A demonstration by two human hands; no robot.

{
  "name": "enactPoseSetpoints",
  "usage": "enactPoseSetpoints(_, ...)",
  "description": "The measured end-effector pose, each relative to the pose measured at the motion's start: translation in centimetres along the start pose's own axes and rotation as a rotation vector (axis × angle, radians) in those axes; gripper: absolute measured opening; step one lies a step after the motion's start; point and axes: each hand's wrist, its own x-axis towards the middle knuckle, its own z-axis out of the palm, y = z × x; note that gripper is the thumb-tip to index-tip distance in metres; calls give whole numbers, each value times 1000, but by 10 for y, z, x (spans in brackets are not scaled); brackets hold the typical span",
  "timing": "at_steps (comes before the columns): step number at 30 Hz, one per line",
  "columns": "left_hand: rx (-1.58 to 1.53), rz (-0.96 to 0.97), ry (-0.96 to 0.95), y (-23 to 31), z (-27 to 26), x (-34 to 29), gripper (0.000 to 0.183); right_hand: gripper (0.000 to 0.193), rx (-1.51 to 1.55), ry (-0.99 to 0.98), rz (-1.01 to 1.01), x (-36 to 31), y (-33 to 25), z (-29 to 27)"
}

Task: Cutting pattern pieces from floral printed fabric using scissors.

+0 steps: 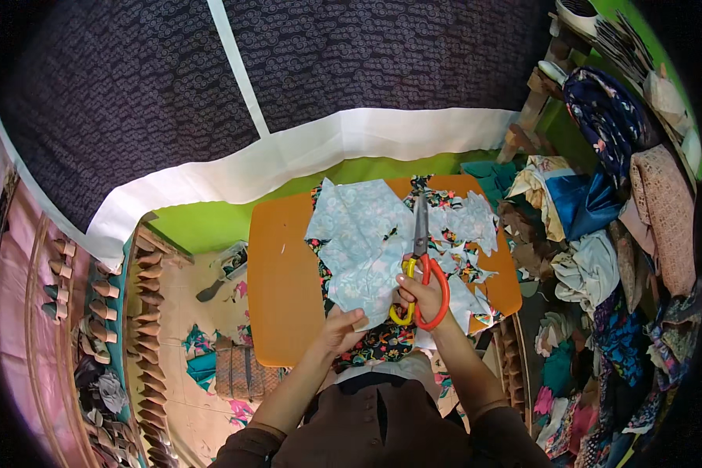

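A pair of scissors (pixel 421 228) with one red and one yellow handle is in my right hand (pixel 423 295), its blades pointing away from me and looking closed together. My left hand (pixel 342 331) grips the near edge of a pale blue floral fabric piece (pixel 359 234), thumb on top and the other fingers mostly hidden. Beneath that piece lies dark flowered fabric (pixel 376 343), its colourful print showing along the edges. Jagged cut pieces (pixel 476 222) of the same cloth lie to the right of the blades. All of it rests on an orange-brown table (pixel 279 273).
Heaps of fabric (pixel 589 273) crowd the right side. Rows of wooden shoe-shaped forms (pixel 150 327) stand on racks at the left. Fabric scraps (pixel 201 355) and a brown woven bundle (pixel 243 373) lie on the floor. A dark patterned curtain (pixel 382 62) hangs beyond the table.
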Motion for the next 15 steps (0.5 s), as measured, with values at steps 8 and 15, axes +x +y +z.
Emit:
enactPoseSetpoints(8,-140,166,120,-21,6,6,60,36,160,346,-169,1,28,9)
enactPoseSetpoints(15,278,54,605,-19,13,22,34,30,28,206,-119,-10,45,-20)
